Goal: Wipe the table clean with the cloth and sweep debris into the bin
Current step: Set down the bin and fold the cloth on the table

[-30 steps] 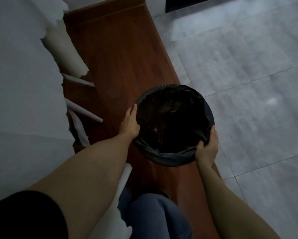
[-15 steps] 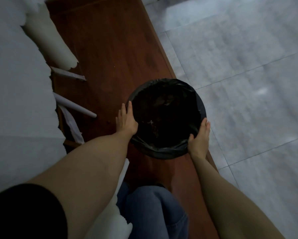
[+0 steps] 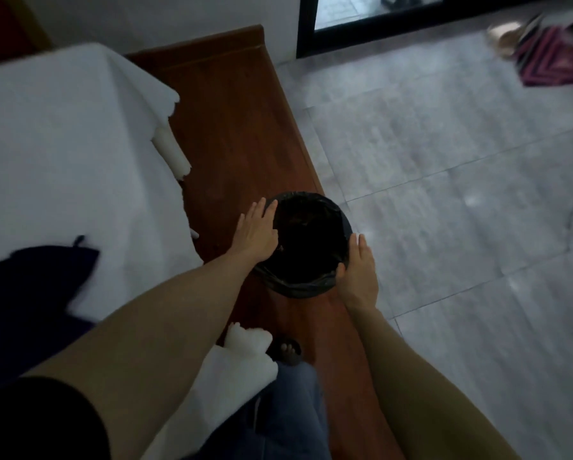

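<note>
fingers: left hand [image 3: 256,231] and right hand [image 3: 358,272] lie straight, flat against the bin's [image 3: 298,287] sides.
bin: black-lined, on a wooden bench [image 3: 232,104].
cloth [image 3: 29,293]: dark, on the white table [image 3: 56,144].

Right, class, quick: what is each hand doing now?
Left hand: open, fingers straight against the bin rim.
Right hand: open, flat against the bin's side.

Round black-lined bin [image 3: 311,240] upright on floor; dark cloth [image 3: 29,293] on white-covered table [image 3: 62,144].

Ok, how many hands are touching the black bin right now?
2. The left hand rests with straight fingers on the near-left rim of the round bin lined with a black plastic bag; the right hand holds its right side, thumb at the rim.
</note>
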